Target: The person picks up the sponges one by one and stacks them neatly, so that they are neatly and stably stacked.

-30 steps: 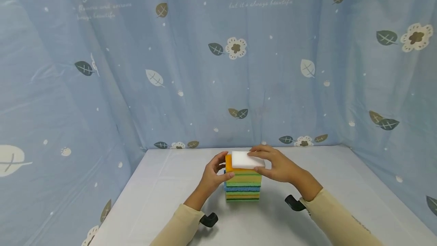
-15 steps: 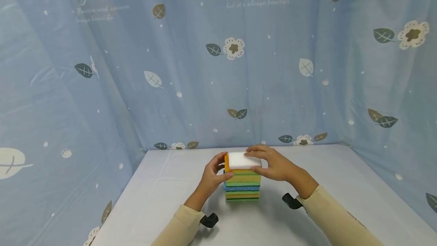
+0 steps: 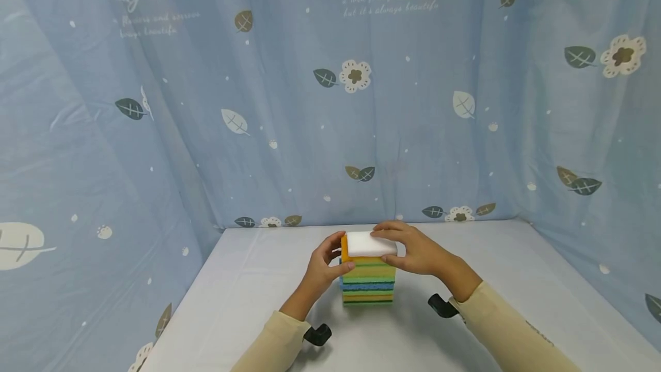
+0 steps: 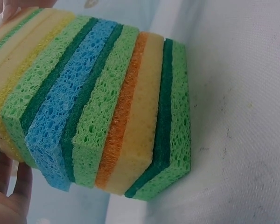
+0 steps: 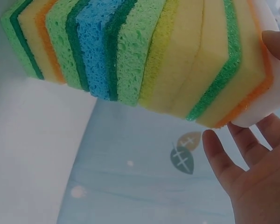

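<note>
A stack of sponges (image 3: pixel 368 287) stands upright on the table, layered in green, blue, yellow and orange. On its top, over an orange scouring layer, lies a plain white sponge (image 3: pixel 365 244). My right hand (image 3: pixel 422 250) holds the white sponge at its right end, thumb in front and fingers over the top and back. My left hand (image 3: pixel 323 268) grips the upper left side of the stack, thumb on the front and fingers behind. The left wrist view shows the sponge layers (image 4: pixel 98 107) slightly uneven, a blue one jutting out. The right wrist view shows the white sponge (image 5: pixel 259 109) against the orange layer.
A white cloth-covered table (image 3: pixel 258 280) surrounds the stack. Behind and at the sides hangs a blue curtain (image 3: pixel 289 131) with leaves and flowers. Black wrist mounts (image 3: pixel 317 334) stick out beneath both forearms.
The white sponge has slid slightly left with my right hand, so it sits more squarely over the stack. In the last half second little has moved. My left hand stays in place.
</note>
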The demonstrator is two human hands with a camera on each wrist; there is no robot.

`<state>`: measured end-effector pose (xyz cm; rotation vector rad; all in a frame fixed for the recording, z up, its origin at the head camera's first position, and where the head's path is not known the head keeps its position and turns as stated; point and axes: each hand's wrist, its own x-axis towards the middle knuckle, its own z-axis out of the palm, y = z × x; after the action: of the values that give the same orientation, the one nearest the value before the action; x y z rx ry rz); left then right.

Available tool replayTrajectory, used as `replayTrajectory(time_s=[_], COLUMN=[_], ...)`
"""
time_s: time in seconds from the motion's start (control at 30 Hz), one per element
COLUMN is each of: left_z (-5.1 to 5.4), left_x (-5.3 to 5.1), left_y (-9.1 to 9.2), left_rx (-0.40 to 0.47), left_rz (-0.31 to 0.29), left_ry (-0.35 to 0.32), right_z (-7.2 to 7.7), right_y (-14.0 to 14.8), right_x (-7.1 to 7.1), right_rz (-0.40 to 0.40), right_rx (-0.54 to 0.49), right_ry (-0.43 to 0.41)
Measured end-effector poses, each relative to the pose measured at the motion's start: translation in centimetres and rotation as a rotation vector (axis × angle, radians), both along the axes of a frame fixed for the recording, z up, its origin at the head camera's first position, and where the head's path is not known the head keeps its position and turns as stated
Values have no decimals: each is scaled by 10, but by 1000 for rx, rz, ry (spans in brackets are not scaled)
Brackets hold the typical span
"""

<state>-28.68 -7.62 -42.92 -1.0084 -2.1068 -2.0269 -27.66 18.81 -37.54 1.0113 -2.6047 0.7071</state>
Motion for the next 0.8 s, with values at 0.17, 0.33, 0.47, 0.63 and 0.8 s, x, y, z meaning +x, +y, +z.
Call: replayTrajectory(time_s=[0.17, 0.33, 0.47, 0.63, 0.8], left_z=[-8, -27, -27, -24, -19], left_x=[-5, -18, -19, -16, -16], left_y=[2, 4, 5, 2, -8], left_rx=[10, 29, 22, -24, -98], left_rz=[-4, 4, 14, 8, 1], left_ry=[-5, -1, 2, -13, 11], right_z=[-1, -1, 0, -4, -12], right_y=[1, 3, 4, 4, 13], right_x=[1, 1, 1, 2, 5], right_rz=[-6, 11, 4, -15, -30], right_rx=[5, 3, 6, -3, -33], right_ry=[3, 6, 0, -11, 13])
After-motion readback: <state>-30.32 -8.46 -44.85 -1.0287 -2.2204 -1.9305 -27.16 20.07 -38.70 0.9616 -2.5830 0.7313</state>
